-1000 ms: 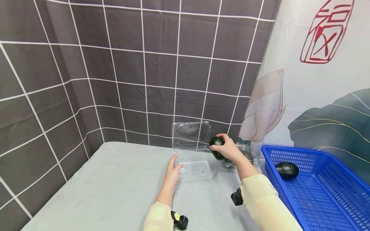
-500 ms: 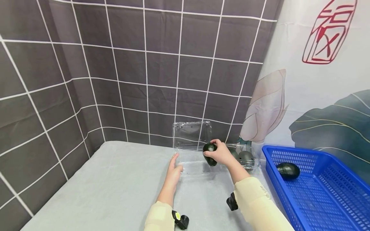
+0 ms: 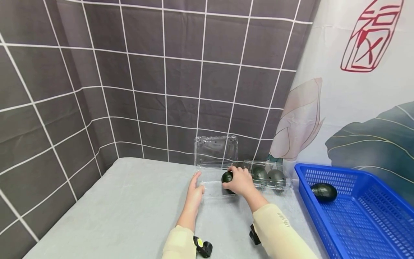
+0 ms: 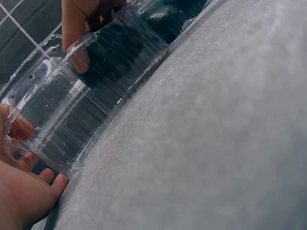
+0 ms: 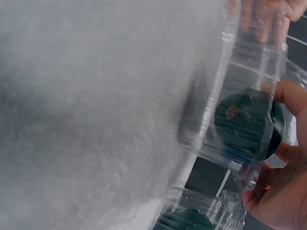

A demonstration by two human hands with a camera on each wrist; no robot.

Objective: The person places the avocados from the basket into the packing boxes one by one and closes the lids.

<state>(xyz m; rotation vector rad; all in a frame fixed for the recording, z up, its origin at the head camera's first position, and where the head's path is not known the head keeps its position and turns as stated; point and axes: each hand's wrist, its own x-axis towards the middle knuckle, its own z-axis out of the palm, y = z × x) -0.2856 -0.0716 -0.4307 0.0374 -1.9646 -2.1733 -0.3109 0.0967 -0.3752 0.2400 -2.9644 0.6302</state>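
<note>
A clear plastic clamshell box (image 3: 210, 190) stands on the table with its lid raised against the wall. My left hand (image 3: 193, 196) holds the box's left side, thumb at the rim and the other fingers outside, as the left wrist view shows. With my right hand (image 3: 240, 181) I grip a dark green avocado (image 3: 227, 177) inside the right half of the box. Through the plastic in the right wrist view, the avocado (image 5: 242, 122) shows its stem end, low in the box. My right palm hides part of it in the head view.
Right of the open box, a second clear box (image 3: 268, 185) holds dark avocados (image 3: 276, 177). A blue plastic basket (image 3: 310, 219) stands at the right with one avocado (image 3: 324, 192) in it. A grey tiled-pattern cloth wall (image 3: 145, 90) rises behind the table.
My right hand has carried the avocado left and down into the open box. The second box's avocados have come into fuller view. My left hand has stayed at the box's left side.
</note>
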